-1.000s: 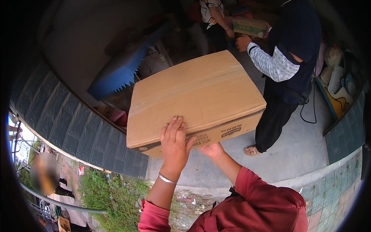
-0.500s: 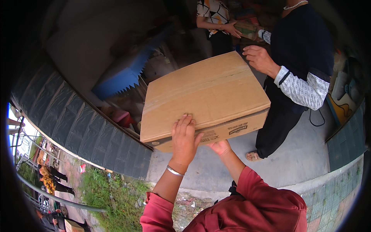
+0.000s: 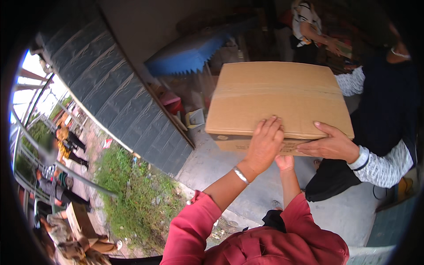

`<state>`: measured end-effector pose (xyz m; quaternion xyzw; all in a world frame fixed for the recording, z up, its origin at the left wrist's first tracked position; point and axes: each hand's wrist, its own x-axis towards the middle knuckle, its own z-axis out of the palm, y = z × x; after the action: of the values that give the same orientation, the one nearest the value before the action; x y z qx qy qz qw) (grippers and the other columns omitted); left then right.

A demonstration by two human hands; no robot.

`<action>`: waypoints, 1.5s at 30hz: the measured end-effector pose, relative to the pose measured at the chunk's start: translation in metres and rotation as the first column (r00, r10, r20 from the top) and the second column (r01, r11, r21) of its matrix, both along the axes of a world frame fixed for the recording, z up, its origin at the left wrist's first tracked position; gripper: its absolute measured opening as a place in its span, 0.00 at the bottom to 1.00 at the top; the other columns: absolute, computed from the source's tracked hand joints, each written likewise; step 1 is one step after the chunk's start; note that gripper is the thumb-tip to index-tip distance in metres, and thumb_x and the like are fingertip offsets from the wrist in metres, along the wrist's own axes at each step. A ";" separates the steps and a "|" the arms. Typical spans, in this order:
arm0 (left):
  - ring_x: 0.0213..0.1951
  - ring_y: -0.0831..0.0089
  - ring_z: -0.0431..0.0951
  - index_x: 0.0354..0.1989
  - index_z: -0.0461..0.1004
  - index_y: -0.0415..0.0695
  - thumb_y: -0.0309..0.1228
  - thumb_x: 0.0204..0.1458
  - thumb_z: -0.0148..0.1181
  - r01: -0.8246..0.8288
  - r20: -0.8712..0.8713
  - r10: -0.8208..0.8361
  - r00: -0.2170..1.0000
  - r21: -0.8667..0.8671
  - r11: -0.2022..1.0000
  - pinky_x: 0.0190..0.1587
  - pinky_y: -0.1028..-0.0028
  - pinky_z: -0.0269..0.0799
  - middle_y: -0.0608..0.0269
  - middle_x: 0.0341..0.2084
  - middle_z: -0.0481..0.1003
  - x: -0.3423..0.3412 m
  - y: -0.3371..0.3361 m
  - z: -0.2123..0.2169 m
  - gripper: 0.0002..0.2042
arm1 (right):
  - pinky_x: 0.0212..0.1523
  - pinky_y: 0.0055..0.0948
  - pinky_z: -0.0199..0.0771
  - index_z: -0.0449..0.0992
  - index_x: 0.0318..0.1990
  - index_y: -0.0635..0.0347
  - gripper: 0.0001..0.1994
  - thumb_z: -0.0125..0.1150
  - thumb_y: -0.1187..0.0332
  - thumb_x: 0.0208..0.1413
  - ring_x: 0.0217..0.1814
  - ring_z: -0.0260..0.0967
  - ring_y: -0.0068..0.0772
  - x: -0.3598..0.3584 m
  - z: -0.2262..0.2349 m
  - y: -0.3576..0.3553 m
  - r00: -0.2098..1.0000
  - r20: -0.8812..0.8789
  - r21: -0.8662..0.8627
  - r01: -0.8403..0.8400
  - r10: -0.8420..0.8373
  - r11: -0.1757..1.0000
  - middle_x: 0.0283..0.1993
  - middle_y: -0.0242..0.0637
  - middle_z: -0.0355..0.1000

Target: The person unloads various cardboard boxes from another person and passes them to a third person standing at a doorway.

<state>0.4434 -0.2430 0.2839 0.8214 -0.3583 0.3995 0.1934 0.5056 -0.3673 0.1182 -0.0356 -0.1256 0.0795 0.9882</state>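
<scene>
I am looking down at a grey concrete floor (image 3: 221, 163) that is carrying everything here. A small cream open carton (image 3: 194, 118) is sitting directly on it beside a red container (image 3: 171, 102), near the dark tiled wall (image 3: 110, 97). A black cable (image 3: 383, 194) is trailing across the floor at the right.
</scene>
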 end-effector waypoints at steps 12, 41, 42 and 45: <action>0.61 0.52 0.45 0.51 0.59 0.37 0.28 0.40 0.54 -0.150 0.089 0.160 0.983 -0.111 0.982 0.61 0.52 0.39 0.48 0.56 0.54 -0.022 0.032 -0.004 0.26 | 0.62 0.40 0.47 0.51 0.60 0.55 0.25 0.38 0.55 0.58 0.65 0.44 0.38 0.031 0.083 0.000 0.994 -0.084 -0.361 0.033 -0.067 0.932 0.63 0.41 0.48; 0.33 0.71 0.72 0.41 0.65 0.29 0.38 0.43 0.61 -0.928 -0.906 0.394 0.153 -0.269 -0.259 0.36 0.75 0.67 0.51 0.32 0.73 -0.476 0.396 -0.109 0.24 | 0.52 0.42 0.58 0.44 0.62 0.50 0.39 0.58 0.57 0.43 0.60 0.50 0.37 -0.214 0.024 0.288 0.637 -0.204 -0.945 -0.328 0.743 0.021 0.58 0.37 0.53; 0.33 0.70 0.73 0.42 0.64 0.28 0.36 0.41 0.62 -0.913 -0.885 0.403 0.235 -0.343 -0.221 0.36 0.75 0.68 0.50 0.34 0.73 -0.468 0.394 -0.106 0.25 | 0.52 0.40 0.58 0.45 0.62 0.51 0.39 0.58 0.58 0.43 0.59 0.51 0.36 -0.208 0.026 0.281 0.658 -0.155 -0.942 -0.323 0.737 0.091 0.58 0.36 0.54; 0.39 0.71 0.71 0.46 0.61 0.29 0.28 0.44 0.59 -0.813 -0.811 0.279 0.514 -0.564 -0.141 0.41 0.76 0.67 0.51 0.39 0.70 -0.433 0.386 -0.098 0.22 | 0.52 0.35 0.58 0.47 0.62 0.52 0.37 0.58 0.60 0.44 0.57 0.54 0.33 -0.193 0.037 0.248 0.750 -0.090 -0.918 -0.318 0.656 0.238 0.57 0.35 0.56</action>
<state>0.0102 0.1425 0.1854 0.6347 0.4283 0.3726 0.5243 0.3125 -0.1194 0.1555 -0.5244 -0.2232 0.4344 0.6975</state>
